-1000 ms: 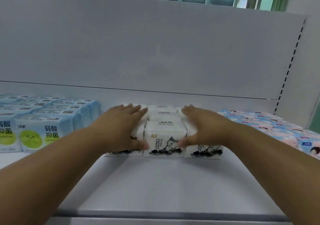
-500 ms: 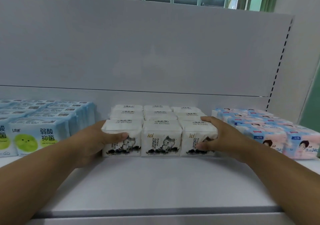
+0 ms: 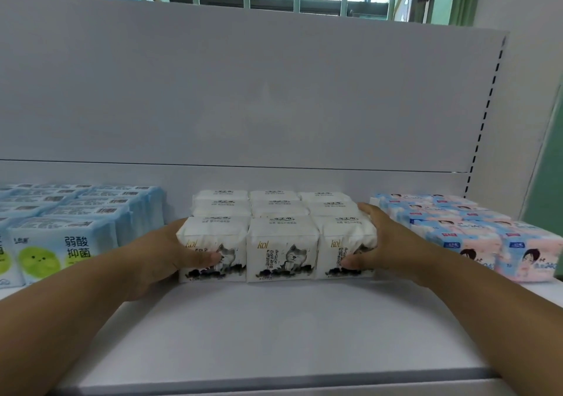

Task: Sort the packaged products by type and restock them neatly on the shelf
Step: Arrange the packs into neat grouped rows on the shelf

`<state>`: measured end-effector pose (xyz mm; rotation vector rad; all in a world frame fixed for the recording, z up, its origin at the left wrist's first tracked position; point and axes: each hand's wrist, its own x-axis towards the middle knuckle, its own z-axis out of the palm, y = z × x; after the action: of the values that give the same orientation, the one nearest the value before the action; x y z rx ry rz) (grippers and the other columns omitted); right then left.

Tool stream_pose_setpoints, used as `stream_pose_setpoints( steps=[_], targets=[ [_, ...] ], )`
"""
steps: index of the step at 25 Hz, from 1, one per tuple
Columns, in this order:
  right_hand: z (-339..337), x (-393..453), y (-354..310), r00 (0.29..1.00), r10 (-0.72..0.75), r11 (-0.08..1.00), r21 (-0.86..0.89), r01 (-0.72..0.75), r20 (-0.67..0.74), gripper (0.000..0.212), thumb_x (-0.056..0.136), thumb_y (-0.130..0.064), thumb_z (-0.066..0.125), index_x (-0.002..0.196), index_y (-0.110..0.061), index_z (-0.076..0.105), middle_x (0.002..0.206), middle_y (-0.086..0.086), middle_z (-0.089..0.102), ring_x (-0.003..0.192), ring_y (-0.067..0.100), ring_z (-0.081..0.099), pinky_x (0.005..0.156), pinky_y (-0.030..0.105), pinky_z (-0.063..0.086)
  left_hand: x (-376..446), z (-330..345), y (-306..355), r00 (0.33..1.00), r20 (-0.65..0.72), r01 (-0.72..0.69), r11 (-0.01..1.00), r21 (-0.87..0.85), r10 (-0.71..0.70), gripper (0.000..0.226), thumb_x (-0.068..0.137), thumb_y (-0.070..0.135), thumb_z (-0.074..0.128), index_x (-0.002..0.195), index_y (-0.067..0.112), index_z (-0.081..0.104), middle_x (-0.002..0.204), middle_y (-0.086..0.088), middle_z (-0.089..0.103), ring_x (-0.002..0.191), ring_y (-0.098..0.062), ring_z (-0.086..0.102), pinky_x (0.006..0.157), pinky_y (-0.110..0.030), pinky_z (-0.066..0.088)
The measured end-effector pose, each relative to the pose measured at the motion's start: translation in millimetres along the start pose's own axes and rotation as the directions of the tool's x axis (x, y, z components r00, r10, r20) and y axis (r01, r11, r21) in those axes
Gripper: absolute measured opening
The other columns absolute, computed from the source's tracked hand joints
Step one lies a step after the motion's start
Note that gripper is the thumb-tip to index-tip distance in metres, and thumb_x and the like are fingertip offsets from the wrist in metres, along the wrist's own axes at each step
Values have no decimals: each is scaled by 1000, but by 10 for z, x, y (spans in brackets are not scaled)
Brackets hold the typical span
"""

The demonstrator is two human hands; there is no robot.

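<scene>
Left hand (image 3: 158,255) and right hand (image 3: 387,243) clasp the white packs (image 3: 281,249) at 9 and 3 o'clock, thumbs on the front, likely squaring 3 columns on the shelf (image 3: 274,328).

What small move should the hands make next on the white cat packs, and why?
Probably slide the white cat packs back toward the back panel together. The left hand and right hand already clasp the block's two outer sides, thumbs on the front faces. Its front row looks about level with the blue packs and pink packs, so a short push, if any, seems enough.
</scene>
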<state>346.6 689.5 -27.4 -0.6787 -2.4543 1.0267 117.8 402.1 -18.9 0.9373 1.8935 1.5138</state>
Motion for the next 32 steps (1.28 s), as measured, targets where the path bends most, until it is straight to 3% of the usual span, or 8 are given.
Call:
stream_pose_setpoints(
  steps=[5,12,14,17,20,24,28,32],
  targets=[
    [-36,-94,69,998,53,848,527,-54,17,146,31,-26,101,154,-20,22,141,-1,52,118,24,60,107,43,45,-130,-35,25,1000,24,-14,997,-78,16,83,45,6,93,119,25,61,108,-2,74,98,-17,71,90,-31,50],
    [163,-143,-47,994,-67,754,657,-8,88,76,59,-19,92,128,-13,60,122,10,69,117,27,63,109,48,41,-93,145,18,1000,-13,-11,988,-153,9,55,64,-6,75,114,15,66,110,-10,73,98,-22,71,78,-30,56],
    [123,-156,-121,996,22,684,726,-77,85,60,73,-30,80,126,-11,61,117,11,71,112,29,66,105,48,44,-121,128,44,1000,-15,4,944,-329,-9,42,72,17,78,113,13,66,112,-13,72,95,-25,72,76,-36,57],
    [22,-80,-185,968,217,502,836,-220,124,69,83,-67,51,121,-11,62,114,14,71,109,33,67,97,47,48,6,-49,49,978,-102,109,856,-506,-184,86,77,72,52,140,13,47,140,-14,55,125,-31,55,107,-48,38],
    [23,22,-226,940,318,392,886,-247,121,83,84,-79,36,122,-10,62,111,19,72,106,37,66,92,50,50,113,-15,149,949,-174,112,795,-596,-264,87,83,79,35,144,18,41,140,-10,53,130,-34,49,107,-54,36],
    [91,57,-265,935,322,411,867,-282,151,83,84,-81,31,123,-15,64,112,18,71,104,38,67,88,48,51,170,166,199,947,-187,121,829,-545,-261,69,87,76,31,103,18,66,95,-17,75,82,-39,72,82,-56,51],
    [-55,106,-241,923,332,518,779,-352,197,89,86,-79,30,129,-7,58,124,16,66,110,32,66,89,43,50,222,23,198,951,-130,172,830,-531,-280,76,86,78,30,115,16,62,112,-19,71,98,-39,68,85,-53,50],
    [-212,315,-232,906,410,611,708,-355,100,97,88,-78,29,153,-8,20,157,8,32,138,22,40,108,38,37,390,-97,262,940,-174,177,857,-485,-293,84,87,78,27,137,14,46,138,-10,54,120,-33,57,99,-48,44]
  ],
)
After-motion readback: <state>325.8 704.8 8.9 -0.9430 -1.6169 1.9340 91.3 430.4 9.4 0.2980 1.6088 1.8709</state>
